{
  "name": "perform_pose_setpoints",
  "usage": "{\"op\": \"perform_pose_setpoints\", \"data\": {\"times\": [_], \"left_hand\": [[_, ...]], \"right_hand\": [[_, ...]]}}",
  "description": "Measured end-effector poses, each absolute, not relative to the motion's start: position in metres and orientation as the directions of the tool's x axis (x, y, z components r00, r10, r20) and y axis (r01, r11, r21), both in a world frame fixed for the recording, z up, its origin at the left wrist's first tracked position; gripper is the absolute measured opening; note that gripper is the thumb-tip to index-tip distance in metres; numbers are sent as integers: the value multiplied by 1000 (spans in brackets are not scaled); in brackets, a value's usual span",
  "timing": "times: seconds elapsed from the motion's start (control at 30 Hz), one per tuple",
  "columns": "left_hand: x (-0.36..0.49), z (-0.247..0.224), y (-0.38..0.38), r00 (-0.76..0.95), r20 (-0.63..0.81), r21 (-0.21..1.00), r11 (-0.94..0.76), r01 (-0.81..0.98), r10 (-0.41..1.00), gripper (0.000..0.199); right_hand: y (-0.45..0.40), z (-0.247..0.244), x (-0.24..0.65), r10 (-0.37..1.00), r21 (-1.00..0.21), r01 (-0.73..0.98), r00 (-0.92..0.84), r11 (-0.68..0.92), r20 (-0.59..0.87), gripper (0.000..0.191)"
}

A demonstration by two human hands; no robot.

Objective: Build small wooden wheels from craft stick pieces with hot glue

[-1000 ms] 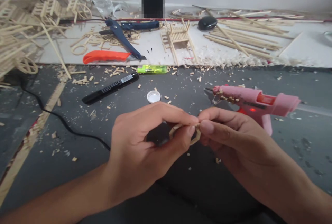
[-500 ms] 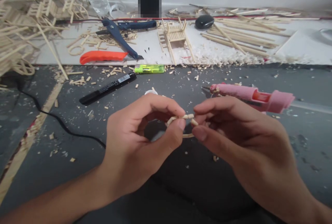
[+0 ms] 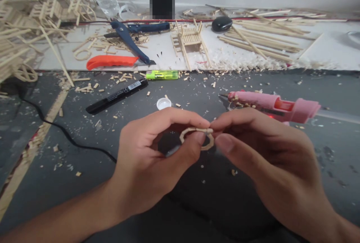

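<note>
Tabletop (image 3: 53, 183), dark grey, spreads underneath, with a pink glue gun (image 3: 261, 102) lying toward the right. My left hand (image 3: 152, 153) clamps thumb and forefinger on a wooden ring (image 3: 208, 146), up off the surface. My right hand (image 3: 270, 153) has thumb and forefinger parted, the forefinger's tip at the ring's upper right edge. The ring should be feather-light, stiff along each stick but fragile at the joints; I'd pinch gently mid-segment, never pulling at a seam.
</note>
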State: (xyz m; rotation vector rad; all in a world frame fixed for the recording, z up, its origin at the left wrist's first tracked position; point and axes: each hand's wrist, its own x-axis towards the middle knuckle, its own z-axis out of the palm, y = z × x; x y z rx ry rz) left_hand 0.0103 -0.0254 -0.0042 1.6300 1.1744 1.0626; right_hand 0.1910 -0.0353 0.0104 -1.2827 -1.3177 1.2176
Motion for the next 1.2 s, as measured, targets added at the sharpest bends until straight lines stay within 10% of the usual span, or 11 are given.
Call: {"op": "perform_pose_setpoints", "data": {"times": [0.9, 1.2], "left_hand": [[10, -2, -24, 196, 225, 922, -274, 275, 954, 10], [15, -3, -17, 144, 0, 1000, -2, 13, 990, 20]], "right_hand": [[-28, 5, 197, 986, -981, 181, -158, 74, 46, 5], [-32, 1, 194, 989, -995, 74, -141, 59, 48, 6]]}}
